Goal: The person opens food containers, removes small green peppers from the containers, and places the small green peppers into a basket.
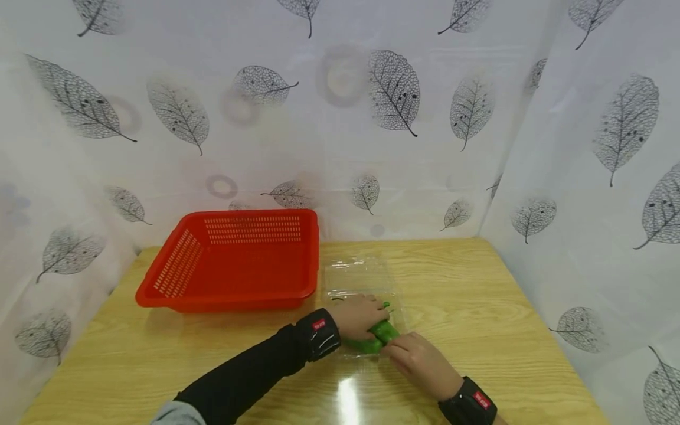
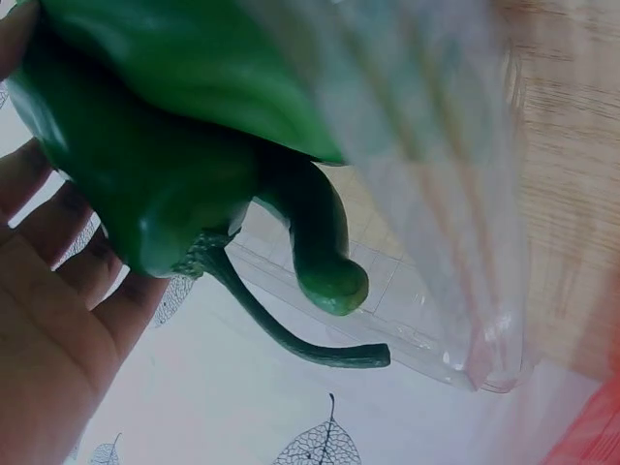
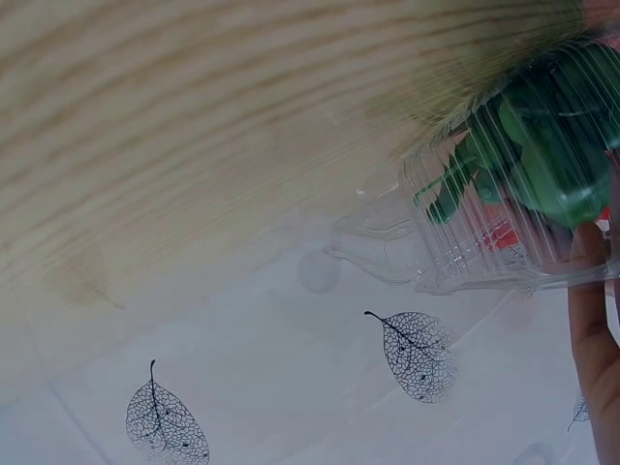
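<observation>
Several green peppers [image 1: 385, 332] lie in a clear plastic clamshell box [image 1: 353, 276], whose lid is folded back toward the wall. My left hand [image 1: 360, 316] reaches over the box and grips a pepper; in the left wrist view that pepper [image 2: 145, 184] sits between thumb and fingers, its long curved stem showing. At the box's near right corner my right hand [image 1: 421, 361] holds the end of a pepper with bent fingers. In the right wrist view, fingers [image 3: 586, 320] overlap the box's ribbed wall [image 3: 465, 232], with peppers seen through it.
A red plastic basket [image 1: 249, 304] with slotted sides stands left of the box, close beside it. Under both is a wood-grain table [image 1: 462, 295]. A white leaf-patterned sheet [image 1: 340, 141] hangs behind the table and along its sides.
</observation>
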The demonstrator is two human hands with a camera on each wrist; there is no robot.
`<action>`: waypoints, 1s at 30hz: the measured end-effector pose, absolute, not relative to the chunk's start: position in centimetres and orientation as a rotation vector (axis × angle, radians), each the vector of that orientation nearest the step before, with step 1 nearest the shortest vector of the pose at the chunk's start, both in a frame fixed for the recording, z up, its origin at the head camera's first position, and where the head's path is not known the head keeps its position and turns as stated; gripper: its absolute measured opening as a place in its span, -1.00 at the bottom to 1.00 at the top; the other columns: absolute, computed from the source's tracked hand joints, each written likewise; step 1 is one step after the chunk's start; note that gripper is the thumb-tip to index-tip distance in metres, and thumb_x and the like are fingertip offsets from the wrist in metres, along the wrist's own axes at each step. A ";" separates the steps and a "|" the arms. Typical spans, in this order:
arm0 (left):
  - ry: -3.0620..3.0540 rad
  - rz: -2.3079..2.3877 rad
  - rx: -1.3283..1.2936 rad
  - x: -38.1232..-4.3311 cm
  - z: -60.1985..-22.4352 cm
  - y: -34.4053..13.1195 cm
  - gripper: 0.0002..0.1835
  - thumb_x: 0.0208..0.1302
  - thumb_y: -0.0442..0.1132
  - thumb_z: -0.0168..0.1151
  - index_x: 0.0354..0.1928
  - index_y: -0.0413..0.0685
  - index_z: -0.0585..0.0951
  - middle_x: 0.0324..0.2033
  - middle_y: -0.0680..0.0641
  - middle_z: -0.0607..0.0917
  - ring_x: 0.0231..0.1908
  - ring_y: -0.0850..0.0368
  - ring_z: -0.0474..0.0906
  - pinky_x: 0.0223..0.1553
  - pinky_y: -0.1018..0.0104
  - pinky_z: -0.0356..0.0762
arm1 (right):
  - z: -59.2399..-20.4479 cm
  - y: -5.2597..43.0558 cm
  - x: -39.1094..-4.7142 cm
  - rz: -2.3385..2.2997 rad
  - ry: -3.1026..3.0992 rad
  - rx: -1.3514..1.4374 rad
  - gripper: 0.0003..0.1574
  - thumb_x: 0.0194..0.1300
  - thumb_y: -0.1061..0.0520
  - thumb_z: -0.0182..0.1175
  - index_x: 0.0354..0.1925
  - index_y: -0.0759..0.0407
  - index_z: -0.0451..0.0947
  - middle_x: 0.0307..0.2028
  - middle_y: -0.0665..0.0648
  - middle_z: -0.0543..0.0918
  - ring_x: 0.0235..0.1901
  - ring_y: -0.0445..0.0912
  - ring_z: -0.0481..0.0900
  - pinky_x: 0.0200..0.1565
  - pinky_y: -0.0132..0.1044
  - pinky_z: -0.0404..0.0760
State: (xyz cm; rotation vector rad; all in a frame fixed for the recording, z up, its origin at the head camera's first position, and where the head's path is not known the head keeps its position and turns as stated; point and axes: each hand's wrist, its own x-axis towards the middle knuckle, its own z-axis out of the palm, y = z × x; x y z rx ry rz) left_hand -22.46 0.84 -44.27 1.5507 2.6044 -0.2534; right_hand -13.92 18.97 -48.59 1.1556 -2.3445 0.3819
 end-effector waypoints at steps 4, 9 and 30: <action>2.602 -0.266 1.515 -22.3 -44.4 0.9 -0.46 0.16 0.15 0.23 0.17 0.18 0.46 0.01 0.17 0.58 -0.02 0.26 0.42 -0.02 0.38 0.40 | -48.6 19.0 -13.9 0.378 -2.357 1.151 -0.63 -0.20 0.25 0.48 -0.33 -0.01 0.65 -0.37 -0.13 0.65 -0.34 -0.28 0.57 -0.27 -0.42 0.50; 2.606 -0.281 1.492 -22.3 -44.8 1.0 -0.45 0.18 0.15 0.21 0.20 0.19 0.44 0.04 0.17 0.57 0.02 0.25 0.40 0.04 0.34 0.40 | -48.6 19.0 -13.8 0.378 -2.351 1.152 -0.62 -0.22 0.25 0.49 -0.33 0.00 0.65 -0.37 -0.13 0.65 -0.35 -0.28 0.56 -0.27 -0.43 0.50; 2.628 -0.126 1.401 -21.6 -44.0 0.4 -0.45 0.18 0.07 0.24 0.18 0.11 0.39 -0.05 0.07 0.51 -0.11 0.27 0.44 -0.02 0.36 0.41 | -48.6 19.0 -13.8 0.348 -2.350 1.152 -0.63 -0.23 0.24 0.50 -0.34 0.02 0.65 -0.39 -0.12 0.65 -0.36 -0.27 0.57 -0.27 -0.42 0.52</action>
